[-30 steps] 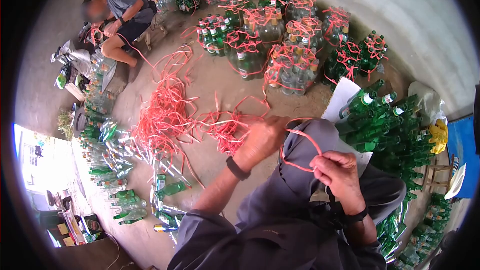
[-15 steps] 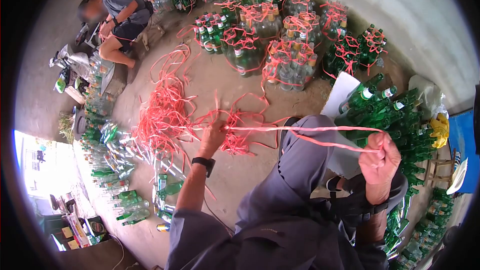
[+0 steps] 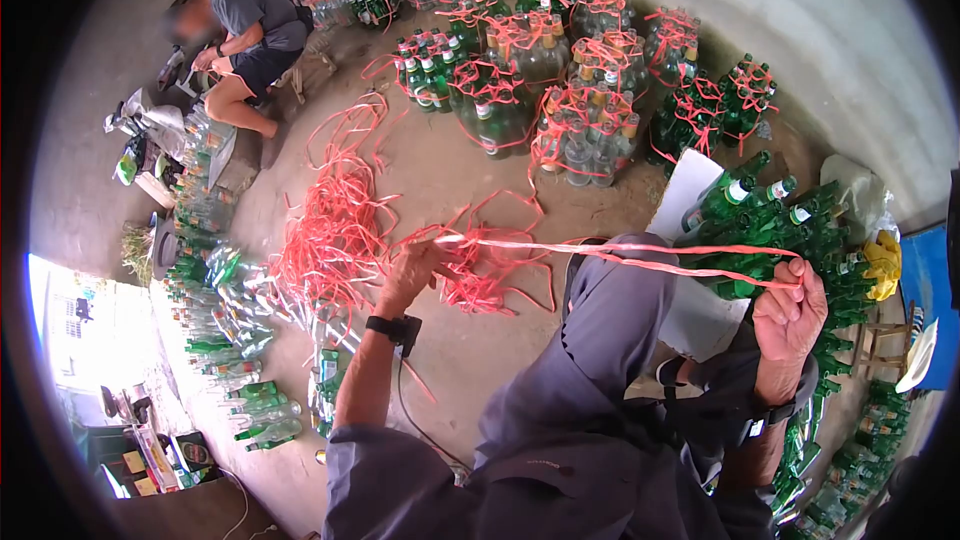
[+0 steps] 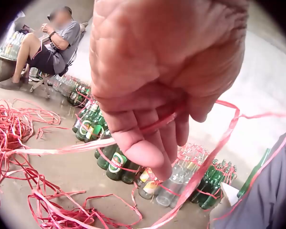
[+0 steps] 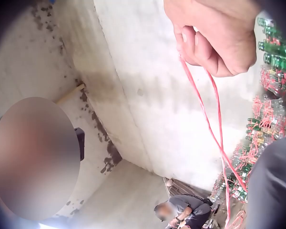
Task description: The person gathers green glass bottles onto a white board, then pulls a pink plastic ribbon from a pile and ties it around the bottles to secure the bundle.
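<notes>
A long strand of pink plastic twine (image 3: 520, 244) stretches between both hands, doubled toward the right. My right hand (image 3: 792, 315) grips the looped end with curled fingers, out beside the green bottles. In the right wrist view, two lengths of the twine (image 5: 200, 101) hang from that fist (image 5: 214, 43). My left hand (image 3: 406, 275) is over the floor by the tangled pile. Its bent fingers hold twine in the left wrist view, where a strand (image 4: 158, 124) crosses them and a slack loop hangs alongside. A heap of pink twine (image 3: 335, 225) lies on the floor left of that hand.
Bottle bundles tied with pink twine (image 3: 585, 140) stand along the back wall. Loose green bottles (image 3: 740, 230) lie at right beside a white board (image 3: 690, 185). More bottles (image 3: 265, 410) line the left floor. Another person (image 3: 255, 25) sits at the far left.
My hands have moved apart, left hand leftward and right hand rightward, drawing the small twine loop out into a long stretched one. The seated person's hands have shifted.
</notes>
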{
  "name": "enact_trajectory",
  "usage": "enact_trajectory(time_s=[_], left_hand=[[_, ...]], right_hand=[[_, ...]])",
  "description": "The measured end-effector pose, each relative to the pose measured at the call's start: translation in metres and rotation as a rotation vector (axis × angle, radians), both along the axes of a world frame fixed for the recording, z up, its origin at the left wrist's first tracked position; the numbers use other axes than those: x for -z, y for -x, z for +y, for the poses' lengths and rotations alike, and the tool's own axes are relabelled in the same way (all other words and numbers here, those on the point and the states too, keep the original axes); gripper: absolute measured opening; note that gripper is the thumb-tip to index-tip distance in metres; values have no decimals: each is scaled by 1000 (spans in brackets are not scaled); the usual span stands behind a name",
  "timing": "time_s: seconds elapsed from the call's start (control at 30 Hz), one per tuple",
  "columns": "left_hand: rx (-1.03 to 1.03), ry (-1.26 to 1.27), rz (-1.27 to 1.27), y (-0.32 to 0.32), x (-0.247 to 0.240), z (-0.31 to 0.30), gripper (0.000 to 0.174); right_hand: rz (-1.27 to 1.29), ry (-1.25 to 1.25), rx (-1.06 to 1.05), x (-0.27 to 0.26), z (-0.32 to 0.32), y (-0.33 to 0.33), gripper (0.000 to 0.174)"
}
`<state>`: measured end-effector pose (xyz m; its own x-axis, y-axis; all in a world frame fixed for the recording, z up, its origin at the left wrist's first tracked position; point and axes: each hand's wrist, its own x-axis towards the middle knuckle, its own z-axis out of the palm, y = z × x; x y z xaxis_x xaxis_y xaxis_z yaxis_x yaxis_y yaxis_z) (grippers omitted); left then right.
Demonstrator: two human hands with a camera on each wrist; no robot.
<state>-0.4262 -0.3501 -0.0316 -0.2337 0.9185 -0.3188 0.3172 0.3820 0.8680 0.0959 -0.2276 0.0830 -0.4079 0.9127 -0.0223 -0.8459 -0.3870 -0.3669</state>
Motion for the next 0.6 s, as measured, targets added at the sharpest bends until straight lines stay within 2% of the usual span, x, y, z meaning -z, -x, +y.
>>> enact_trajectory(time_s=[0.03,0.23,0.3,0.43,0.5,0.6], left_hand=[[-119,-68,-232,2,2,-1,39],[-314,-11,-257,36,15,-17,46],[-485,82,-242,45,20,-26,46],[-742,11,-276,78,40,-52,44],[-784,-165,-317,106,55,-71,38],[-964,-221,-382,142,49,-92,32]], right_hand=[[-9,-16,3,1,0,-3,21],[-20,-66,67,7,2,-29,20],[-16,-103,94,9,4,-40,20],[21,-93,107,11,7,-53,19],[17,-81,109,13,7,-53,19],[-43,-51,116,18,8,-50,20]])
